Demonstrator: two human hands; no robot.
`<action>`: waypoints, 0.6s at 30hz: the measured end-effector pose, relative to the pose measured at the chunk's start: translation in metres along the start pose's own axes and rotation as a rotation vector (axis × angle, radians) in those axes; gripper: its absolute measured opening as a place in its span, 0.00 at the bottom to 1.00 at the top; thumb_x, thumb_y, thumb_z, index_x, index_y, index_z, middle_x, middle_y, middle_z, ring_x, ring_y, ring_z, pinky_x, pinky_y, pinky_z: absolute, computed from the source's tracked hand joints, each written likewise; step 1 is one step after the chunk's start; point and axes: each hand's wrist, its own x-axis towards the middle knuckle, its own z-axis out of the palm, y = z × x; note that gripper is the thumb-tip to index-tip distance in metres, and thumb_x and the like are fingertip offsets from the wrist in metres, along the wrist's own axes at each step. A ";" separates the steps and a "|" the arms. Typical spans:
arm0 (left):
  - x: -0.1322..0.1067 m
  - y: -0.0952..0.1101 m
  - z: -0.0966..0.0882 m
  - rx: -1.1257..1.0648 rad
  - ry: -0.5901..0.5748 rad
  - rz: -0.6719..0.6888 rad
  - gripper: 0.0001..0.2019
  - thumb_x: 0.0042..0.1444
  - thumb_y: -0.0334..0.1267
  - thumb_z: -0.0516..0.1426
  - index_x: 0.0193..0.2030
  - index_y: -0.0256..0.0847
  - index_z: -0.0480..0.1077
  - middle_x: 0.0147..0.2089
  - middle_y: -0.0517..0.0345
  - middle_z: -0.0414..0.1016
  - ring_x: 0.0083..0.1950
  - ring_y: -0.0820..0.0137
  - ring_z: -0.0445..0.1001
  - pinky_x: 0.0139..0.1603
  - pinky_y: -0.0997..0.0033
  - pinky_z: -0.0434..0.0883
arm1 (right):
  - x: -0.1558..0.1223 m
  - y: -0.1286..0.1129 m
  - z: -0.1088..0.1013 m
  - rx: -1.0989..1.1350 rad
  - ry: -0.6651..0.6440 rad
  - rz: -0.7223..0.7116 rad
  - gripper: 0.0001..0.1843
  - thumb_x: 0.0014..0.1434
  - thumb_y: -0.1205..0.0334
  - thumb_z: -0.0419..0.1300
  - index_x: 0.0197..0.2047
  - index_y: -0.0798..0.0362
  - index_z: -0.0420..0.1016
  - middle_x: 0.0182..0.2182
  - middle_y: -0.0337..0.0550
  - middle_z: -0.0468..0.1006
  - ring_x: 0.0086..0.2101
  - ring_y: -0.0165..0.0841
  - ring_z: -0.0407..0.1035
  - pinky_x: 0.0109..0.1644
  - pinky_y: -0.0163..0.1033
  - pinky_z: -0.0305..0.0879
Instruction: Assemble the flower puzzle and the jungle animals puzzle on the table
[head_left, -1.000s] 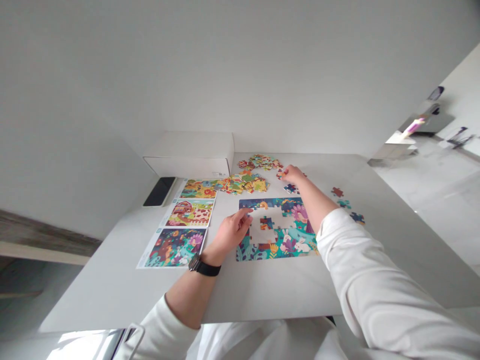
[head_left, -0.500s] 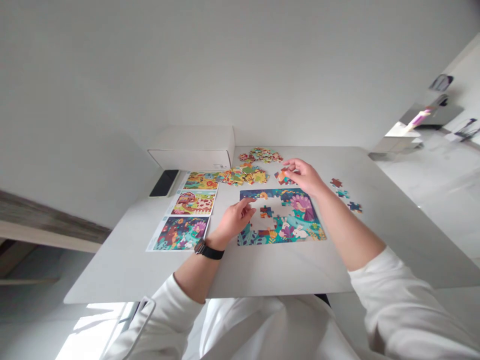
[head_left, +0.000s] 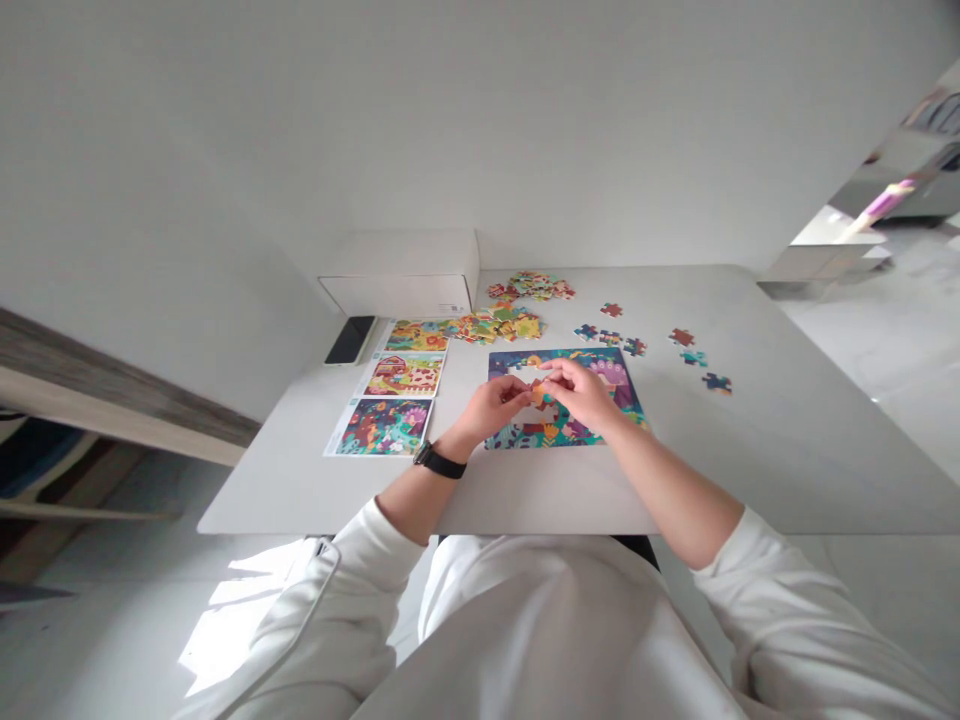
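Observation:
My left hand [head_left: 491, 407] and my right hand [head_left: 581, 392] meet above a jigsaw puzzle on a dark blue and teal picture board [head_left: 570, 362]. Their fingertips close on a small orange puzzle piece [head_left: 538, 394], partly hidden by my fingers. The hands cover the board's middle, so its gap shows only in part. Several loose puzzle pieces [head_left: 610, 338] lie beyond my right hand. A heap of colourful pieces [head_left: 502, 325] lies further off, past the board.
Three printed picture sheets [head_left: 382, 427] lie left of the board, with a black phone [head_left: 350, 340] and a white box [head_left: 401, 275] beyond them. The white table's [head_left: 712, 470] edge runs close to my body. A black watch [head_left: 439, 461] circles my left wrist.
My right hand has come back from the far side of the board, and both hands now meet over it. The view has shifted, showing more loose pieces on the right.

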 end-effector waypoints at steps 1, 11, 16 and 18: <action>0.001 -0.001 0.000 -0.039 0.009 -0.020 0.20 0.60 0.57 0.65 0.39 0.39 0.76 0.30 0.59 0.76 0.28 0.73 0.68 0.29 0.74 0.65 | 0.001 0.001 -0.001 -0.004 0.020 0.006 0.20 0.64 0.44 0.68 0.53 0.46 0.78 0.39 0.43 0.86 0.36 0.38 0.78 0.44 0.44 0.74; 0.004 -0.011 -0.002 -0.182 0.027 -0.068 0.24 0.56 0.61 0.69 0.39 0.38 0.78 0.25 0.60 0.73 0.26 0.74 0.70 0.28 0.74 0.68 | 0.000 0.001 -0.004 -0.003 0.007 0.086 0.28 0.63 0.29 0.62 0.38 0.47 0.75 0.31 0.41 0.82 0.31 0.37 0.75 0.35 0.41 0.69; 0.002 -0.009 -0.002 -0.133 0.014 -0.069 0.24 0.59 0.62 0.67 0.39 0.38 0.78 0.25 0.60 0.73 0.25 0.74 0.70 0.27 0.74 0.68 | 0.000 0.000 -0.005 -0.072 0.028 0.089 0.27 0.64 0.29 0.61 0.36 0.47 0.75 0.28 0.40 0.80 0.30 0.37 0.73 0.35 0.40 0.67; 0.002 -0.009 -0.002 -0.118 -0.001 -0.068 0.24 0.60 0.62 0.66 0.40 0.38 0.78 0.25 0.60 0.73 0.25 0.73 0.70 0.27 0.73 0.69 | 0.000 0.002 -0.005 -0.082 0.048 0.093 0.27 0.64 0.29 0.61 0.36 0.47 0.75 0.28 0.40 0.80 0.30 0.37 0.73 0.35 0.40 0.67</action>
